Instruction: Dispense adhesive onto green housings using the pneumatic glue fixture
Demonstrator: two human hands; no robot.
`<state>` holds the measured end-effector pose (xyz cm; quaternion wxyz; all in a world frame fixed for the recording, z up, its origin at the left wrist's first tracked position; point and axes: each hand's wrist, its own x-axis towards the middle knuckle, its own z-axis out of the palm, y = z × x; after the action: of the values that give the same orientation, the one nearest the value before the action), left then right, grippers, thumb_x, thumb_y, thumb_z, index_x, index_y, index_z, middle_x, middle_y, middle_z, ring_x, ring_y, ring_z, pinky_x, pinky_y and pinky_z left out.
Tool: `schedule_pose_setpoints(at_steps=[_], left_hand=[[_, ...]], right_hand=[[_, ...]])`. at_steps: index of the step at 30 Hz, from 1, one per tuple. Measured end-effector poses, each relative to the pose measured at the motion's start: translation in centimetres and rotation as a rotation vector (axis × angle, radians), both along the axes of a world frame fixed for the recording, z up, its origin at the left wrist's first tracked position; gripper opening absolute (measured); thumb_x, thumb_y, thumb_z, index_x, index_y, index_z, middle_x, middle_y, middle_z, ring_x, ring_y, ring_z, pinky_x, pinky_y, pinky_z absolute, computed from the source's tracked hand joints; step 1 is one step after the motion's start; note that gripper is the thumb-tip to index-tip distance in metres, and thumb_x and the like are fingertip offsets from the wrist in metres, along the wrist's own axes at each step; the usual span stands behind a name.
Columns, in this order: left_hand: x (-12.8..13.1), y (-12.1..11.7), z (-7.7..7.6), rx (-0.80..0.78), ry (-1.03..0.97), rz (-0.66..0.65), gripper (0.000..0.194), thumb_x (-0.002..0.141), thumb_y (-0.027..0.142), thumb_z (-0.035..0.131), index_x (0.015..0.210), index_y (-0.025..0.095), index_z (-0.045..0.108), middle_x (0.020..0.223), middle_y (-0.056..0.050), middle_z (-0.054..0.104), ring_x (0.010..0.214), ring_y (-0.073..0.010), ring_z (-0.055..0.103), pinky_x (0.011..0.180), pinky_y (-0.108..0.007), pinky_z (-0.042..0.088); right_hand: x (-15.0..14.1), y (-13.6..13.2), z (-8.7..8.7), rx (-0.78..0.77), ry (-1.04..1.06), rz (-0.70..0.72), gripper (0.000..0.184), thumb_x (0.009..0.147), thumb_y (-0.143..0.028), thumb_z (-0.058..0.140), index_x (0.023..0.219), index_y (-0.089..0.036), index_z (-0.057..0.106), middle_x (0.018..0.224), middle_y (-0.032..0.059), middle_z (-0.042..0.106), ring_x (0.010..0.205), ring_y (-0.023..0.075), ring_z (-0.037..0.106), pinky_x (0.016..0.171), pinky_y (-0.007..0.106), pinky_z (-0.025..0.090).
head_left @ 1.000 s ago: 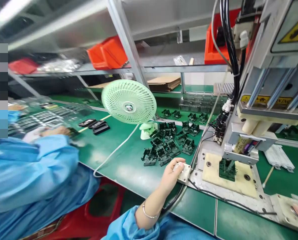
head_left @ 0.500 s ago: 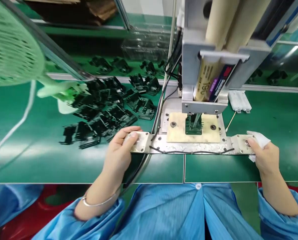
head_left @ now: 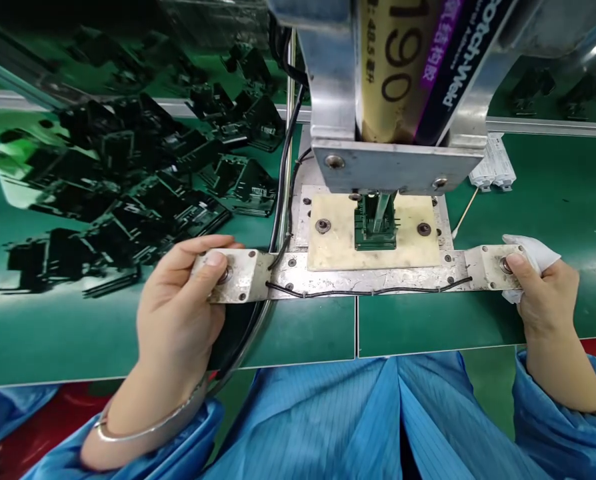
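Observation:
My left hand grips the left end of a metal base plate, its thumb pressing a round button there. My right hand holds a crumpled white cloth and its thumb presses the button at the plate's right end. Between them a cream fixture block carries a small green plastic part. Directly above it hangs a metal press head holding an adhesive cartridge.
A pile of black plastic parts lies on the green bench to the left. White strips and a thin stick lie right of the machine. A black cable runs down past the plate's left end.
The view has swung down and closer to the press. Both hands stay on the plate's end buttons. The fan and the neighbouring person in blue have left the view.

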<state>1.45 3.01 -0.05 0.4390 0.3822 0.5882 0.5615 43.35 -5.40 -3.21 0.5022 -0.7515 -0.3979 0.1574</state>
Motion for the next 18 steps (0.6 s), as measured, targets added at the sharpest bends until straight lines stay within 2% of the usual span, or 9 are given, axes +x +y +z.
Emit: schedule_pose_setpoints(at_steps=[8,15,18], left_hand=[[-0.06,-0.04,-0.18,0.018,-0.003,0.001,0.038,0.065,0.037,0.090,0.092,0.016,0.074,0.082,-0.005,0.072,0.070,-0.0142,0.064,0.059,-0.018,0.053],[0.11,0.09,0.04,0.008,-0.023,0.027,0.040,0.061,0.033,0.091,0.091,0.013,0.074,0.080,-0.006,0.071,0.068,-0.0137,0.063,0.058,-0.019,0.052],[0.15,0.06,0.11,0.008,-0.021,0.018,0.040,0.060,0.033,0.091,0.091,0.014,0.074,0.081,-0.005,0.072,0.067,-0.0139,0.063,0.058,-0.019,0.053]], right_hand=[[-0.22,0.03,0.08,-0.001,0.005,-0.019,0.056,0.068,-0.057,0.084,0.100,-0.011,0.080,0.076,0.0035,0.068,0.073,0.0165,0.058,0.066,0.028,0.046],[-0.15,0.03,0.05,-0.005,0.024,-0.017,0.055,0.070,-0.052,0.084,0.104,-0.010,0.079,0.081,0.0059,0.070,0.074,0.0176,0.059,0.068,0.029,0.047],[-0.01,0.04,-0.09,0.021,0.018,-0.024,0.052,0.068,-0.052,0.085,0.100,-0.011,0.080,0.080,0.0057,0.070,0.074,0.0186,0.061,0.066,0.030,0.048]])
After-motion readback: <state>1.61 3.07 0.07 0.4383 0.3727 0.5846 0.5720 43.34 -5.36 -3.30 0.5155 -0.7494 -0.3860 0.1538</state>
